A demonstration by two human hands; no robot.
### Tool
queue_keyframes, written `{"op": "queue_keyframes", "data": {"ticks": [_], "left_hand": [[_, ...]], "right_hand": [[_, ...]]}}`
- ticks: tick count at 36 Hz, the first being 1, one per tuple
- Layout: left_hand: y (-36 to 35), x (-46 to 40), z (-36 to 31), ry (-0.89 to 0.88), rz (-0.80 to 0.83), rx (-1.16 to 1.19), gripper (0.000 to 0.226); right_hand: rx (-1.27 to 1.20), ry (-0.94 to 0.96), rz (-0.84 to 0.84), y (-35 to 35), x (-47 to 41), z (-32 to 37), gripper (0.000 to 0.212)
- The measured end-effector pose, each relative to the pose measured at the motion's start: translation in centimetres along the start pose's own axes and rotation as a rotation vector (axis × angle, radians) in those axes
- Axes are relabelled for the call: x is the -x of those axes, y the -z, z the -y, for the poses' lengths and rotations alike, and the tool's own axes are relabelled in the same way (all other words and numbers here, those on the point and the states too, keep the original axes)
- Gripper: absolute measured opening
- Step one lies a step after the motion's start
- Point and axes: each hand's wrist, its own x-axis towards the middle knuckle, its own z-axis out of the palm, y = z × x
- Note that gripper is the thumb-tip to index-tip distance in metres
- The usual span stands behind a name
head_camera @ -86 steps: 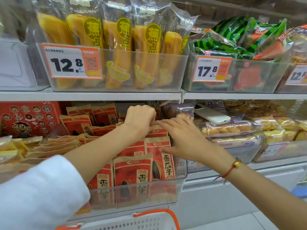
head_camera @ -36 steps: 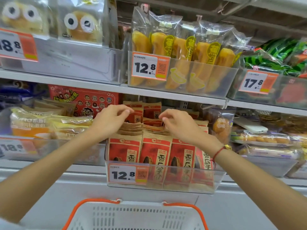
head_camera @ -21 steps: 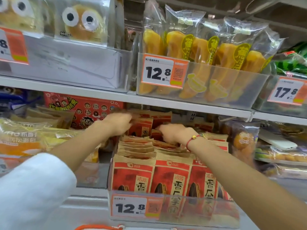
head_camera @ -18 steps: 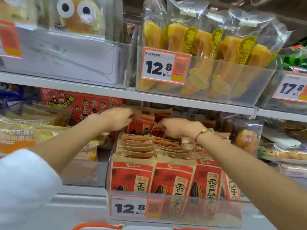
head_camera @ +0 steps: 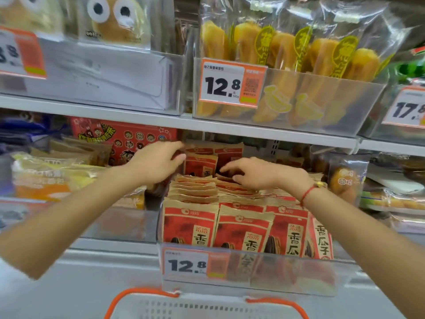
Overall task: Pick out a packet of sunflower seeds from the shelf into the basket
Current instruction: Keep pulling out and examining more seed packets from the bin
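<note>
Red and tan sunflower seed packets [head_camera: 243, 229] stand in rows in a clear bin [head_camera: 253, 277] on the middle shelf, price tag 12.8 on its front. My left hand [head_camera: 158, 164] hovers at the bin's back left with loosely curved fingers beside an upright rear packet [head_camera: 201, 165], holding nothing I can see. My right hand [head_camera: 250, 172] reaches over the packet tops, fingers spread and pointing left, fingertips near the rear packets. A white basket [head_camera: 202, 307] with orange handles sits at the bottom edge, below the bin.
The upper shelf [head_camera: 253, 130] hangs low over the seed bin and carries a bin of yellow banana-shaped bread [head_camera: 287, 65]. A red cartoon box [head_camera: 124, 141] stands left of the seeds. Bagged breads lie on both sides of the seed bin.
The view pulled back slightly and the basket rim came into sight. Both hands stayed at the rear packets; my right hand spread its fingers over the packet tops.
</note>
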Motion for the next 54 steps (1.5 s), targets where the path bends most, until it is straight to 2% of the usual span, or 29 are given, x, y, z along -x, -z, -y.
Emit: {"op": "queue_keyframes", "data": {"ticks": [2,4,6,8,10,13,16,18,20,23,26,30,33,37,41,44,47,50,54], "left_hand": [[0.6,4.3,-1.1,0.041,-0.192,0.156,0.033],[0.6,9.1,-2.6,-0.038,-0.344,0.182,0.037],[-0.3,12.7,-3.7,-0.188,-0.349,0.033,0.048],[-1.8,14.3,-4.0,-0.292,-0.272,-0.185,0.069],[-2.4,14.0,-4.1,-0.299,-0.178,-0.319,0.094],[-1.6,11.4,-4.8,-0.239,-0.040,-0.382,0.123],[-1.3,8.7,-4.1,-0.192,0.178,-0.395,0.137],[-1.4,7.5,-3.5,-0.170,0.260,-0.359,0.143],[-1.6,6.9,-3.3,-0.122,0.284,-0.335,0.133],[-2.5,6.9,-3.9,-0.096,0.242,-0.389,0.093],[-3.5,8.0,-4.3,-0.113,0.096,-0.442,0.077],[-4.1,10.8,-4.8,-0.249,-0.199,-0.308,0.072],[-4.0,12.3,-4.9,-0.405,-0.360,-0.253,0.041],[-3.7,13.1,-4.7,-0.487,-0.375,-0.325,0.047],[-5.0,13.8,-5.1,-0.581,-0.350,-0.383,0.036],[-6.1,13.9,-4.8,-0.377,-0.168,-0.339,0.049],[-6.0,13.4,-4.4,-0.168,-0.061,-0.282,0.047],[-5.1,12.3,-4.8,-0.164,0.014,-0.345,0.045],[-3.4,10.5,-4.9,-0.178,-0.032,-0.289,0.041]], "right_hand": [[-0.105,0.034,-0.224,-0.5,3.6,0.3,0.039],[-0.172,0.064,-0.453,-1.9,7.7,1.4,0.036],[-0.176,0.086,-0.595,-4.5,11.4,3.1,0.037],[0.012,0.096,-0.660,-7.6,13.3,4.3,0.047],[0.188,0.087,-0.669,-9.2,13.1,4.4,0.058],[0.149,0.054,-0.525,-7.9,10.4,3.4,0.058],[0.220,0.052,-0.403,-6.9,7.3,2.0,0.060],[0.241,0.048,-0.351,-7.0,6.1,1.5,0.062],[0.239,0.042,-0.318,-6.9,5.5,1.4,0.064],[0.254,0.052,-0.292,-6.7,5.9,1.7,0.071],[0.251,0.096,-0.358,-7.6,7.8,1.7,0.072],[0.274,0.172,-0.538,-9.8,11.5,0.3,0.064],[0.268,0.181,-0.697,-11.1,14.2,-1.7,0.044],[0.221,0.112,-0.697,-12.5,16.7,-4.3,0.030],[0.154,0.035,-0.666,-12.9,17.1,-5.7,0.028],[0.082,0.002,-0.609,-13.1,16.7,-5.9,0.026],[0.039,0.015,-0.571,-12.9,16.4,-6.1,0.021],[0.032,0.030,-0.545,-12.4,16.3,-6.7,0.017],[-0.031,0.033,-0.618,-10.9,15.5,-7.3,0.011]]}}
